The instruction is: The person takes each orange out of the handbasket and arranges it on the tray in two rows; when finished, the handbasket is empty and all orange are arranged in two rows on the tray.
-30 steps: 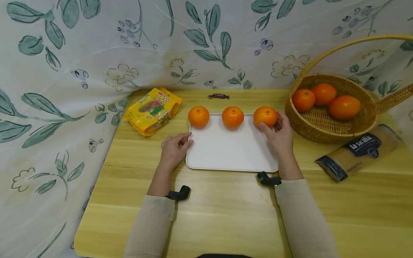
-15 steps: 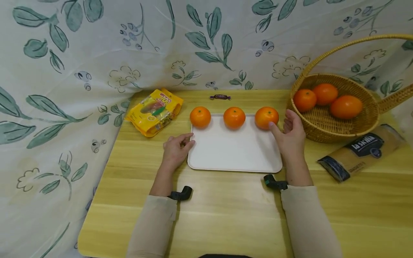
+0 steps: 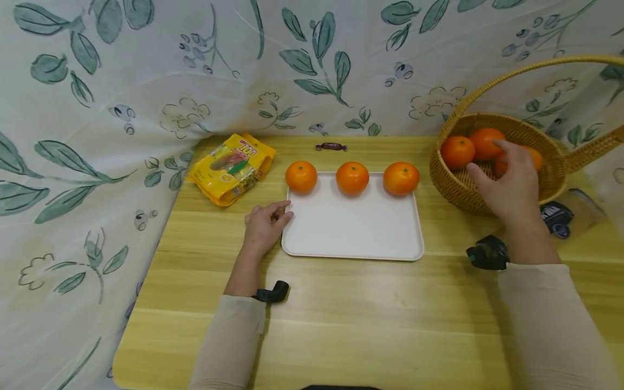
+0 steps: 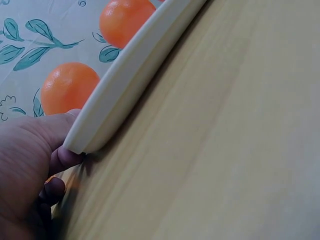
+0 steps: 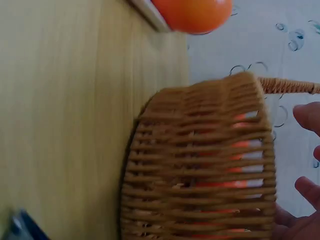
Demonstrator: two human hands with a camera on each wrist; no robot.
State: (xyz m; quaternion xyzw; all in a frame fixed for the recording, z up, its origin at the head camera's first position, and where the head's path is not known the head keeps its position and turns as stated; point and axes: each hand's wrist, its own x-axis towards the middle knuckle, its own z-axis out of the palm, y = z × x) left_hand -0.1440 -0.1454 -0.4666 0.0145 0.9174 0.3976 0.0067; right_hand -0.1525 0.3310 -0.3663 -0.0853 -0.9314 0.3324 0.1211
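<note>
The white tray [image 3: 353, 227] lies on the table with three oranges in a row along its far edge: a left orange [image 3: 300, 177], a middle one and a right orange [image 3: 401, 179]. My left hand [image 3: 263, 227] pinches the tray's left rim [image 4: 107, 95], thumb on one side and a finger on the other. Over the wicker basket [image 3: 453, 197] reaches my right hand [image 3: 514, 184], fingers spread and slightly bent. Inside are a left orange [image 3: 457, 152], a rear orange [image 3: 487, 142] and another orange [image 3: 536, 158] partly hidden by that hand.
A yellow snack bag [image 3: 233, 168] lies left of the tray. Behind the tray is a small wrapped candy [image 3: 331, 147]. A spaghetti packet [image 3: 580, 214], partly covered by my right arm, lies in front of the basket. The basket's tall handle [image 3: 517, 70] arches above it.
My right hand has let go of the tray's right orange and moved right, over the basket. The left hand stays at the tray's rim.
</note>
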